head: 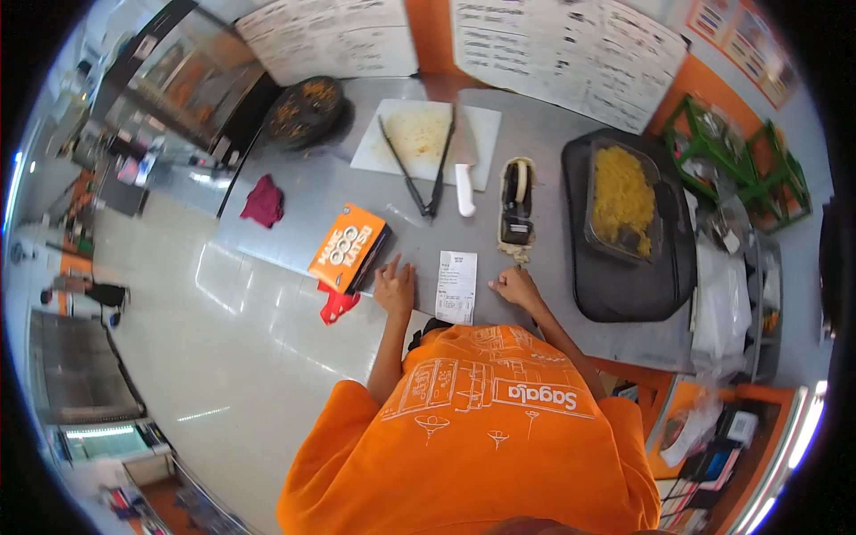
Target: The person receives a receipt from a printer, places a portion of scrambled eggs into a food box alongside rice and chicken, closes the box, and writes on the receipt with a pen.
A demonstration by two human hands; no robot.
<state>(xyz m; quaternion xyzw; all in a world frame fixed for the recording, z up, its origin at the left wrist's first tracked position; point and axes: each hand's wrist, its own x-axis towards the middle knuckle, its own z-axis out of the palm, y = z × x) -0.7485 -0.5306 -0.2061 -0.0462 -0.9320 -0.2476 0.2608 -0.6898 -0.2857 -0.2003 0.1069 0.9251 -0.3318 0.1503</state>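
Note:
My left hand (394, 289) rests on the steel table with its fingers apart, close to the right side of an orange and black food box (349, 249). Beneath the box, a red plastic bag (338, 305) hangs over the table edge. A printed paper receipt (457, 287) lies flat between my hands. To its right, my right hand (517, 286) is on the table with fingers curled in; nothing shows in it. Just beyond that hand stands a black tape dispenser (517, 207) with a roll of tape.
Black tongs (433, 199) and a white-handled knife (465, 190) lie across a white cutting board (487, 127). On the right, a black tray (622, 294) holds a clear container of yellow shredded food (622, 194). A dark stone mortar (305, 110) and maroon cloth (263, 202) are left.

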